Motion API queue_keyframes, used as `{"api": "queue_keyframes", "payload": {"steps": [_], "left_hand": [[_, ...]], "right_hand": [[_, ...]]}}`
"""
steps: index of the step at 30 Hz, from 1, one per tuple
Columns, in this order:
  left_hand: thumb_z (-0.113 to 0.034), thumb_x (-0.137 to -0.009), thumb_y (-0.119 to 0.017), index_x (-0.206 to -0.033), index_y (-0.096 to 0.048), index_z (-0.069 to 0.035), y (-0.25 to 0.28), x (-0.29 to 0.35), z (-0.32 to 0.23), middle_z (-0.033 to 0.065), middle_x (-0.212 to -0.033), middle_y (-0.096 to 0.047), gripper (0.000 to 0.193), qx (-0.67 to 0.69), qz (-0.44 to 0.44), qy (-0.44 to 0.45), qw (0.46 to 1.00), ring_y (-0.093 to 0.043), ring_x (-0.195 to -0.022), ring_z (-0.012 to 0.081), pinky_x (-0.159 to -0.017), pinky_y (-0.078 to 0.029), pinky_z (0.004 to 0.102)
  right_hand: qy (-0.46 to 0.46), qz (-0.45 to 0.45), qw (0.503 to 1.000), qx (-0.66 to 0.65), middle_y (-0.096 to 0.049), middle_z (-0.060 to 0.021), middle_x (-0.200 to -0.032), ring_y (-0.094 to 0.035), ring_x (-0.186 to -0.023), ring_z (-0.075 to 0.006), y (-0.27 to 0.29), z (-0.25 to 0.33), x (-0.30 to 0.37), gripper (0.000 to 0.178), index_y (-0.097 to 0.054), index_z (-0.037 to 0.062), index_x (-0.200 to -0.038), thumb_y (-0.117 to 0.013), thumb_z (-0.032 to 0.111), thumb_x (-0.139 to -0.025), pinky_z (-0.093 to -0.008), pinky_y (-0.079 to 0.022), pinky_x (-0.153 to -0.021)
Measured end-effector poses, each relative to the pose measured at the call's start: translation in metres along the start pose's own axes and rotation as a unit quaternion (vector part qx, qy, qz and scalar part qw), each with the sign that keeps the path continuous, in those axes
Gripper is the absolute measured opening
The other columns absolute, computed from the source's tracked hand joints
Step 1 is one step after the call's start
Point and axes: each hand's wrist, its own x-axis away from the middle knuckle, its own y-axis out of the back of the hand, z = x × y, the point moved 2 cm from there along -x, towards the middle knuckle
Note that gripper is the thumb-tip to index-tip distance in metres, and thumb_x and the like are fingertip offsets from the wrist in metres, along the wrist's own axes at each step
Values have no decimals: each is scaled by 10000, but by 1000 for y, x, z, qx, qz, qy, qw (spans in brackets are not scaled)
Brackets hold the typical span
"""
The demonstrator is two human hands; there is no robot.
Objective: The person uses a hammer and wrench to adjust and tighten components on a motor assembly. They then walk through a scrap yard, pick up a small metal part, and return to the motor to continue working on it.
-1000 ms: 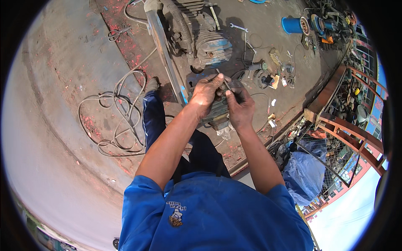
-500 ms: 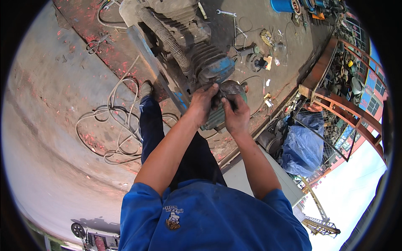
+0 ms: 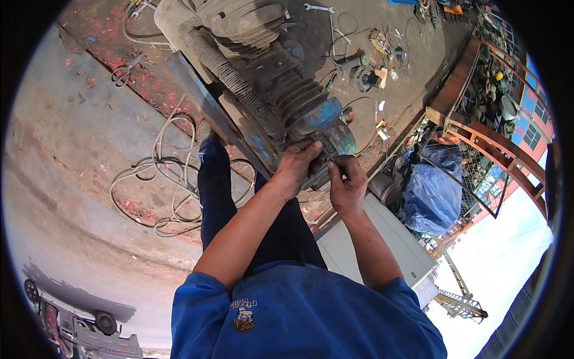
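A grimy machine with finned cylinders (image 3: 293,90) lies before me, and a ribbed hose (image 3: 233,63) runs along its left side. Its near end has a cap with worn blue paint (image 3: 323,115). Just below that cap my left hand (image 3: 298,169) is closed, thumb and fingers pressed against a small dark part. Beside it, my right hand (image 3: 348,186) pinches at the same spot, its thumb up and fingers curled. What the fingers hold is too dark and covered to name. A green rounded housing (image 3: 344,142) shows just beyond the right hand.
Coiled cable (image 3: 156,161) lies on the ground left of my leg. Scissors (image 3: 127,70) are farther off. A wrench (image 3: 318,8) and an angle grinder (image 3: 353,63) lie beyond the machine. At right stand a rusty steel frame (image 3: 449,107), a blue tarp (image 3: 429,200) and a pale cabinet (image 3: 376,239).
The view has shifted, so the machine's near end and both hands sit slightly lower and farther right. Both hands stay at the same part. More of a vehicle shows at lower left.
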Motion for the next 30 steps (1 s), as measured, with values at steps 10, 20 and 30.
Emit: {"api": "queue_keyframes", "payload": {"steps": [10, 20, 30], "left_hand": [[-278, -996, -591, -963, -645, -56, -5, 7, -1, -23, -744, -555, 231, 86, -65, 32, 994, -469, -580, 68, -485, -367, 240], [-266, -989, -595, -959, -649, -53, -3, 16, -3, -6, -764, -596, 222, 37, -29, 44, 998, -506, -599, 82, -502, -382, 252], [-269, -981, -594, -962, -641, -49, -8, 14, 5, 4, -806, -603, 226, 20, -29, 18, 999, -546, -676, 93, -538, -402, 265]], "right_hand": [[133, 32, 981, 139, -637, -147, -846, -621, -753, -355, 1, 13, -18, 166, -636, 15, -925, -731, -8, -791, -399, -493, -677], [-11, 26, 999, 15, -642, -145, -829, -642, -733, -301, -2, 15, 7, 128, -629, -7, -877, -731, -21, -802, -360, -498, -643], [-34, -11, 999, -9, -637, -156, -829, -630, -745, -368, 4, 6, 15, 112, -652, 39, -895, -724, 59, -812, -431, -502, -635]]}}
